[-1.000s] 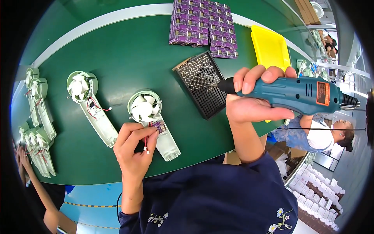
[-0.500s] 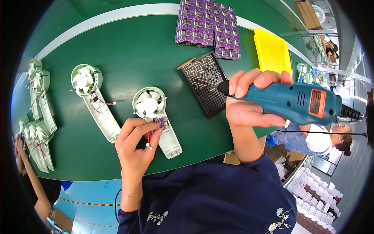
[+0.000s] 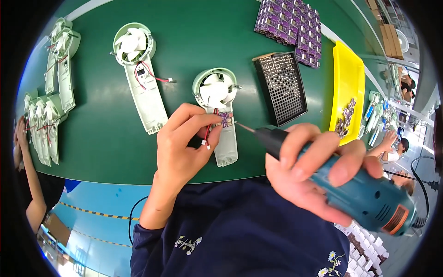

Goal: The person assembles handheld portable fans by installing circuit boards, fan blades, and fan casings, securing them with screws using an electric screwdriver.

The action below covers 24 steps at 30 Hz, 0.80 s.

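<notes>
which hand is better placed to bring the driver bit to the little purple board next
Likely the right hand: it grips the teal electric screwdriver, whose thin metal bit points toward the small purple circuit board. The left hand is occupied, pinching that board over the pale green plastic fan handle.

gap between fan (image 3: 215,94) and black tray (image 3: 286,104), screwdriver (image 3: 364,197) blocking near end

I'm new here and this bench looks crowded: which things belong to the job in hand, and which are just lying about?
In use: small circuit board, in the left hand; fan, its handle beneath the board; electric screwdriver, in the right hand.

Lying by, untouched: second fan; black box and stack of purple boards, perhaps supplies; yellow tray.
</notes>
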Motion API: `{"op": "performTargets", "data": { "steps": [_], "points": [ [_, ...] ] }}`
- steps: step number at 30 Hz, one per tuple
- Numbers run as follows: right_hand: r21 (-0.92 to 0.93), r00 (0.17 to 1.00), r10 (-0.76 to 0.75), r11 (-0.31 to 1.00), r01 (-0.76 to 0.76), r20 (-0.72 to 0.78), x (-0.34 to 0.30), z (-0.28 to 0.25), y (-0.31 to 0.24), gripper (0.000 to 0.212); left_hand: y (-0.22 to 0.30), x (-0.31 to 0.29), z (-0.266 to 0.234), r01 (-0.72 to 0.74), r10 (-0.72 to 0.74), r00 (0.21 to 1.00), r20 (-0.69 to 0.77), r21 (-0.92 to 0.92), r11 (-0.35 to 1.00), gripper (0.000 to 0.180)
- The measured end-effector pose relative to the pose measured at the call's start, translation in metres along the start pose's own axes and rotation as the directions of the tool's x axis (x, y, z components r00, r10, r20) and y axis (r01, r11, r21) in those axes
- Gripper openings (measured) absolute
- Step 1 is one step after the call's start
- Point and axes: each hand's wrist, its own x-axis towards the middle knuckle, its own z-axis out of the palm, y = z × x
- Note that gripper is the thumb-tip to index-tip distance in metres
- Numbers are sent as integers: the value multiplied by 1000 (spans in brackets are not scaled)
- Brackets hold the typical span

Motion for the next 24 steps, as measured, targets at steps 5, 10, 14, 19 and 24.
{"op": "performTargets", "data": {
  "steps": [5, 10, 14, 19, 24],
  "points": [
    [30, 1000, 7, 1000, -8, 25, -13, 6, 11, 82, -2, -4, 0, 13, -14, 1000, -25, -26, 1000, 20],
    [4, 999, 35, 999, -35, 41, -16, 4, 19, 85, -1, -1, 0, 17, -18, 1000, -13, -30, 999, 19],
    [52, 1000, -7, 999, 8, -23, -18, 11, 21, 84, -2, -5, -2, 30, -30, 999, -17, -35, 999, 20],
    [-125, 969, 91, 990, -63, 230, -17, 5, 9, 77, -1, -4, 1, 19, -20, 1000, -15, -53, 998, 20],
    [14, 949, 94, 995, -103, 300, -18, -1, 21, 69, -5, -8, 0, 19, -20, 1000, -16, -30, 999, 18]
  ]
}}
